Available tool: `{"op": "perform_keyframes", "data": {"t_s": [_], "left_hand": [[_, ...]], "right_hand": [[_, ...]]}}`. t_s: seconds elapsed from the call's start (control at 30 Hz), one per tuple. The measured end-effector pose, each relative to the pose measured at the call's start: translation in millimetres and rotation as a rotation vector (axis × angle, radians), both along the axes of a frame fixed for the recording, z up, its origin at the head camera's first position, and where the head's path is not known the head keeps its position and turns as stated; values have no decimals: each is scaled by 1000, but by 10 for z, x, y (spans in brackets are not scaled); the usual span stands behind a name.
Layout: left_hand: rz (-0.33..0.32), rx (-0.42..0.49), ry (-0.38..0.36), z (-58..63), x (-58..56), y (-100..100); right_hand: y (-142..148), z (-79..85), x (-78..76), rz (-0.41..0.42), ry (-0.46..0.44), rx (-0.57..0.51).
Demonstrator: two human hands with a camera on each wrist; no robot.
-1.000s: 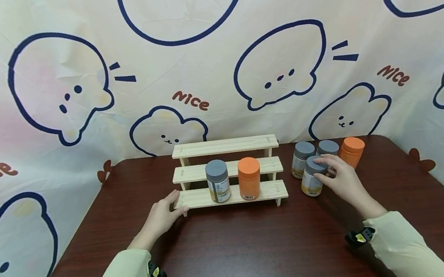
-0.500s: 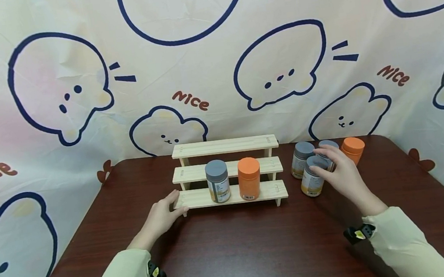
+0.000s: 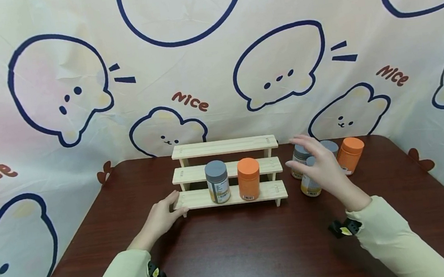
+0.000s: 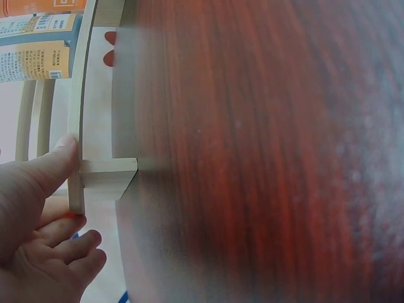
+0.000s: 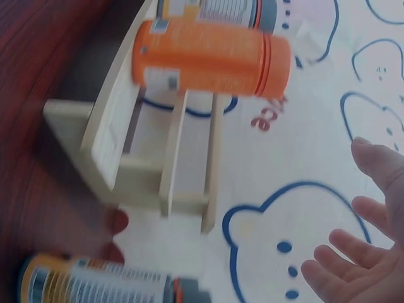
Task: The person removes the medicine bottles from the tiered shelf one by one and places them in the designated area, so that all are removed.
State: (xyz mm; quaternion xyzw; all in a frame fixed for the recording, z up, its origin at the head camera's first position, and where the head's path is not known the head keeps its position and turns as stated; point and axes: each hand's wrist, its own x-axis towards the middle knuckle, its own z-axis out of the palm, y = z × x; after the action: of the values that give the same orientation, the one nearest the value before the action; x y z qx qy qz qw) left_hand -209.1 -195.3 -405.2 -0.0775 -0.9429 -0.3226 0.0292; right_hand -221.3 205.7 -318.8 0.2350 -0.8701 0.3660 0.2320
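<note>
A three-step wooden display rack stands on the table. My left hand grips the left end of its lowest step; the left wrist view shows the thumb against the step's edge. On that step stand a grey-lidded jar and, to its right, an orange jar, both upright. My right hand hovers with spread fingers, holding nothing, over a front grey-lidded jar and partly hides it. In the right wrist view the right hand is apart from everything.
Behind the right hand are two more grey-lidded jars, one at left and one further right. An orange jar stands beside them. A patterned cloth hangs behind the dark wooden table.
My right hand has let go of the front grey-lidded jar's lid, spread its fingers and moved up and left. The left hand and the rack have stayed put.
</note>
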Motion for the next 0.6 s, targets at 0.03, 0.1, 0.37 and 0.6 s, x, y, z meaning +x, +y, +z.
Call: {"op": "perform_keyframes", "data": {"t_s": [0.03, 0.1, 0.37, 0.6], "left_hand": [[1, 0, -2, -1, 1, 0], [3, -1, -3, -2, 3, 0], [11, 5, -21, 10, -1, 4], [12, -4, -19, 22, -4, 5]], "right_hand": [[-39, 5, 7, 12, 3, -1], [-116, 11, 21, 30, -3, 0], [-363, -2, 52, 101, -30, 21], [-525, -72, 24, 168, -14, 1]]}}
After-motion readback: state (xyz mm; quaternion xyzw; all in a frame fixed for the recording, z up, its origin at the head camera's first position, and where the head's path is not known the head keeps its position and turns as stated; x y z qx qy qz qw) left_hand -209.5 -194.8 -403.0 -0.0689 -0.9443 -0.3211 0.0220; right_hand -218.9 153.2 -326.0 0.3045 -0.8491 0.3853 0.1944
